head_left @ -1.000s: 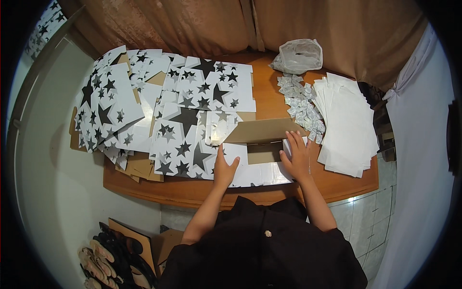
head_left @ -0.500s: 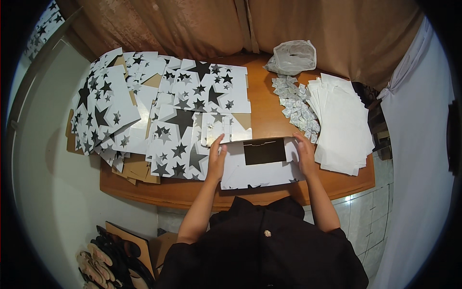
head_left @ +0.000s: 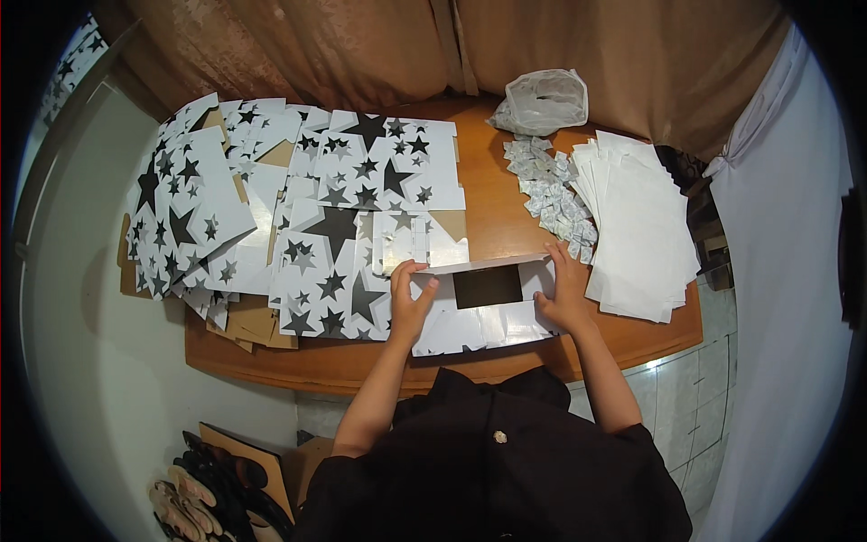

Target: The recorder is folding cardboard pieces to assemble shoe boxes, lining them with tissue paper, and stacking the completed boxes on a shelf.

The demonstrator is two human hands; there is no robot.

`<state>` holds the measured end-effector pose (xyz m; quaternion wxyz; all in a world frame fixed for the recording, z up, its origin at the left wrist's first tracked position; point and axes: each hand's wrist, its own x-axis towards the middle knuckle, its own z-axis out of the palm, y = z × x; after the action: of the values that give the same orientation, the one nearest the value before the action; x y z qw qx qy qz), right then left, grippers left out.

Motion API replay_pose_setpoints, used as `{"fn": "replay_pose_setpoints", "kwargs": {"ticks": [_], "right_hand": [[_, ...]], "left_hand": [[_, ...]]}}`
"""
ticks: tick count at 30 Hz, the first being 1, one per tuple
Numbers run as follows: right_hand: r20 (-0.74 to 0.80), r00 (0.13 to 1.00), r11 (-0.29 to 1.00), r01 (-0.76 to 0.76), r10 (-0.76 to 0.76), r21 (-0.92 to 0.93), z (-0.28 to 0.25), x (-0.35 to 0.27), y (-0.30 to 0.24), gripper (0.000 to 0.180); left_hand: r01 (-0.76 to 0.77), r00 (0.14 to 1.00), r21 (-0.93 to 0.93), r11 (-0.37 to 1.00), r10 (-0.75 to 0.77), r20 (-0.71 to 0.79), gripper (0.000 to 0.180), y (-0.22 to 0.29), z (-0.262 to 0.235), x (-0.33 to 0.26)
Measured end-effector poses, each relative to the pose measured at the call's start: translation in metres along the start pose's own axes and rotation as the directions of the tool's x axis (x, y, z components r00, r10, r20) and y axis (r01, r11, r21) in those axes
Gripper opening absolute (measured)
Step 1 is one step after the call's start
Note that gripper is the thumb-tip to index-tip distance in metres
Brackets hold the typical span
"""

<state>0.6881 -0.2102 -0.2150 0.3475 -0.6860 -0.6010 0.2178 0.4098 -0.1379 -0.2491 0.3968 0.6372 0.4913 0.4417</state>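
Person stands at a wooden table (head_left: pixel 492 194), both hands on a white star-print cardboard box (head_left: pixel 483 307) at the near edge, right in front of the body. The box is part-folded, with a dark rectangular opening in its raised middle section.

Left hand (head_left: pixel 411 303) grips the box's left end, fingers curled over the top edge, thumb on the near face. Right hand (head_left: pixel 564 294) holds the right end, fingers spread flat along the side. Both are grasping the box, 1 hand per end.

Left of the box: a wide spread of flat box blanks (head_left: pixel 298 208), white with black stars, overlapping and covering most of the table's left half; some brown undersides show. The left hand sits just beside the nearest blank.

Right of the box: a stack of plain white sheets (head_left: pixel 641 226), fanned, touching or nearly touching the right hand. Between the sheets and the table centre lies a pile of small wrapped packets (head_left: pixel 551 185). Behind those sits a clear plastic bag (head_left: pixel 542 101) against the brown curtain (head_left: pixel 361 45).

Shoes (head_left: pixel 203 488) on the floor, lower left.
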Motion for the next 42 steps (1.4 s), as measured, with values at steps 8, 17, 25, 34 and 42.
{"fn": "replay_pose_setpoints", "kwargs": {"ticks": [8, 17, 25, 34, 42], "right_hand": [[0.105, 0.994, 0.872, -0.044, -0.008, 0.488, -0.006, -0.004, 0.041, 0.052], [-0.026, 1.0, 0.998, -0.017, 0.015, -0.056, 0.008, 0.002, 0.006, 0.068], [-0.081, 0.996, 0.988, -0.055, 0.044, -0.142, 0.013, 0.004, 0.012, 0.073], [0.266, 0.79, 0.608, -0.6, 0.552, 0.52, -0.069, -0.002, 0.003, 0.046], [-0.283, 0.926, 0.673, 0.043, 0.251, 0.738, -0.118, -0.01, -0.033, 0.02]], "left_hand": [[0.0, 0.994, -0.081, 0.997, 0.008, 0.108, 0.038, -0.007, -0.009, -0.004], [-0.03, 0.983, 0.389, 0.921, -0.044, 0.178, 0.07, 0.021, -0.006, 0.0], [-0.111, 0.985, 0.492, 0.863, 0.03, 0.169, 0.081, 0.026, 0.002, 0.003], [0.468, 0.843, -0.064, 0.882, -0.424, 0.33, 0.066, 0.0, -0.048, -0.024], [0.104, 0.98, -0.45, 0.887, -0.015, 0.197, 0.068, 0.109, -0.086, 0.013]]}}
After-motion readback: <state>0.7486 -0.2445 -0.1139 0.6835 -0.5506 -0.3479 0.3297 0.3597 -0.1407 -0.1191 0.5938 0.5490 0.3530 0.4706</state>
